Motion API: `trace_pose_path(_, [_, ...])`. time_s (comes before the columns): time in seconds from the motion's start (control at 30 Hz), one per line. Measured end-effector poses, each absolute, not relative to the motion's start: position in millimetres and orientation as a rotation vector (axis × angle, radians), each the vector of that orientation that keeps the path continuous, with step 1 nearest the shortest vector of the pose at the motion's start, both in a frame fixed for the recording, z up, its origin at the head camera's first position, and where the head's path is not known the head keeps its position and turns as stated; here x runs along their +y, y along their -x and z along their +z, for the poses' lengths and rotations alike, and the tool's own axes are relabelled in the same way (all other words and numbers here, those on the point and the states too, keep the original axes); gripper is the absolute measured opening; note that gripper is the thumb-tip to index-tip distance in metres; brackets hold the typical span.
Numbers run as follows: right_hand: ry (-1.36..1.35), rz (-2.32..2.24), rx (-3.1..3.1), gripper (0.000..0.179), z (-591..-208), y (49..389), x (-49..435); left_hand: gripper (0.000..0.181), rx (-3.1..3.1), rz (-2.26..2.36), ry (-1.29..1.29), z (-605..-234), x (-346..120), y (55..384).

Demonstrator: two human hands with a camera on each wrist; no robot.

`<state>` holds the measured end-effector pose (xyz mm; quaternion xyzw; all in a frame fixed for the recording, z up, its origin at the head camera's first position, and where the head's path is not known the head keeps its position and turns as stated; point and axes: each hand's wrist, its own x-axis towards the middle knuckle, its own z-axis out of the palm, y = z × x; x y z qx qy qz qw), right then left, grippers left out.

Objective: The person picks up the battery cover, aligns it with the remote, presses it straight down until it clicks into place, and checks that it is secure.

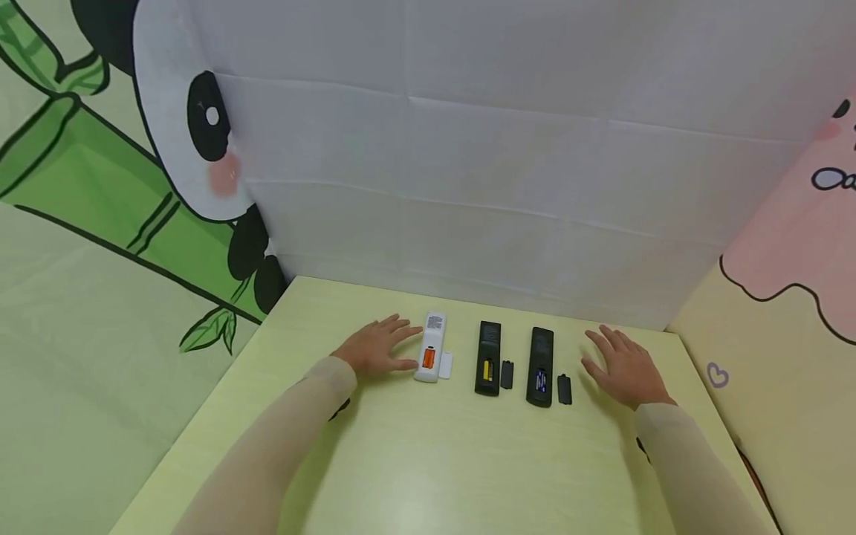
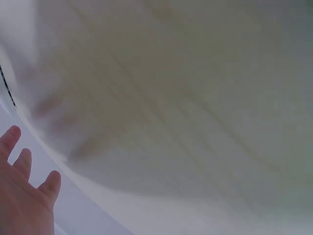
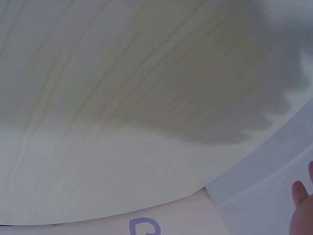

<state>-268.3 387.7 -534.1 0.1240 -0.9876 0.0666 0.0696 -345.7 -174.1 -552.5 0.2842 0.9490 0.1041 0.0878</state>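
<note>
Three remote controls lie back side up in a row on the table, their battery bays uncovered. The white remote (image 1: pixel 434 338) shows orange in its bay, and a white battery cover (image 1: pixel 445 365) lies against its right side. A black remote (image 1: pixel 490 342) in the middle has a yellow battery showing, with a black cover (image 1: pixel 507 374) beside it. Blue batteries show in the right black remote (image 1: pixel 541 353); its cover (image 1: pixel 565 389) lies to the right. My left hand (image 1: pixel 377 347) is spread beside the white remote, fingertips right at its edge. My right hand (image 1: pixel 623 365), fingers spread, hovers right of the last cover.
The pale wooden table (image 1: pixel 414 461) meets a white cloth backdrop (image 1: pixel 468 186) behind the remotes. A panda-and-bamboo printed sheet (image 1: pixel 174 134) hangs at the left, and a pink and cream printed sheet (image 1: pixel 789 245) stands along the right edge.
</note>
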Motion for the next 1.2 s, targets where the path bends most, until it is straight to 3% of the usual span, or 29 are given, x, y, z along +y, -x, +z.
trace_pose_path(1.2, [-0.557,0.228,-2.94,0.069,-533.9,301.1,334.2,0.108,2.795,0.33,-0.825,-561.4,-156.7,342.3])
